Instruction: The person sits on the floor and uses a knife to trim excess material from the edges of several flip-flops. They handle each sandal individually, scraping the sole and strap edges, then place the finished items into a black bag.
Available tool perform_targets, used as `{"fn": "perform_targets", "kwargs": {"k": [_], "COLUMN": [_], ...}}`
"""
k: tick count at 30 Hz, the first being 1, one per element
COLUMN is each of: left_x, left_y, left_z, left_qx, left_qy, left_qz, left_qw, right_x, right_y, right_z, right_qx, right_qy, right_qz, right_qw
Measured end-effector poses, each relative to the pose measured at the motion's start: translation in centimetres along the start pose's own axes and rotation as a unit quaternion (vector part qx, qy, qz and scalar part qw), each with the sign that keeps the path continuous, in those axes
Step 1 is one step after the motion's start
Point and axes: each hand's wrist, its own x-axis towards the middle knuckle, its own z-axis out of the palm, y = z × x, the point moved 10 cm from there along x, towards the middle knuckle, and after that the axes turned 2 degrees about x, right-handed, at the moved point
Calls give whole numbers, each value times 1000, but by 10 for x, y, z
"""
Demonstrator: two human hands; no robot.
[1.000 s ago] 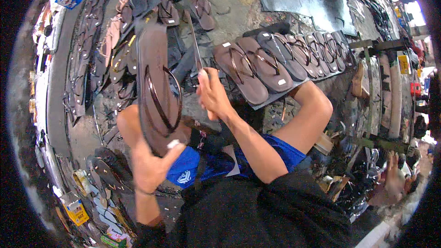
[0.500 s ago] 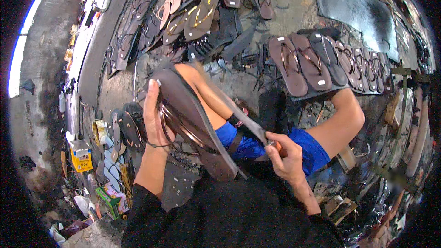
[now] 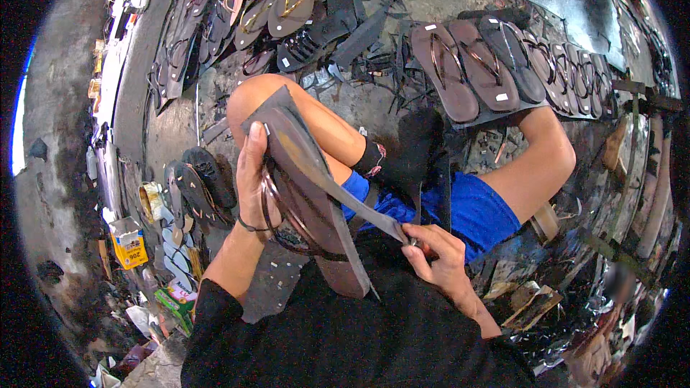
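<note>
My left hand (image 3: 251, 183) grips a dark brown flip-flop (image 3: 309, 205) by its side, thumb on the sole near a small white sticker. Shiny bronze straps stand off that sole, and rough dark sheet material sticks out past its edges at both ends. In my right hand (image 3: 440, 257) is a long knife (image 3: 368, 215) with a thin, slightly curved grey blade. My fingers wrap round its handle and hide most of it. The blade slants up and left, its far part lying over the edge of the flip-flop.
A row of finished-looking flip-flops (image 3: 444, 75) lies beyond my right leg, with more brown and black sandals (image 3: 291, 11) at the far left. Black offcuts litter the floor between them. Left of me sit a yellow box (image 3: 129, 246) and a green box (image 3: 175, 307).
The knife blade has come down and left from a blurred raised position onto the flip-flop's edge. My left hand has shifted slightly right with the flip-flop, and the view has tilted a little.
</note>
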Motion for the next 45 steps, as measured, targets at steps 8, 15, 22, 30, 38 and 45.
{"fn": "perform_targets", "kwargs": {"k": [8,15,22,30,38,45], "left_x": [-4,2,0,-22,-43,-40], "left_y": [13,42,70,3,-18,34], "left_z": [10,57,37,47,102,162], "left_qx": [245,171,382,360,350,499], "left_qy": [-11,-93,-115,-206,-300,-370], "left_qz": [126,143,143,-4,-39,-49], "left_qw": [961,970,906,910,886,782], "right_x": [73,169,43,45,96,127], "right_y": [-34,-40,-17,-33,-74,-78], "right_z": [1,-3,-32,-49,-32,-12], "right_qx": [-15,92,-15,-63,9,252], "right_qy": [29,20,-8,-63,-117,-155], "right_qz": [-12,-27,-53,0,-30,-99], "right_qw": [999,995,998,996,993,950]}}
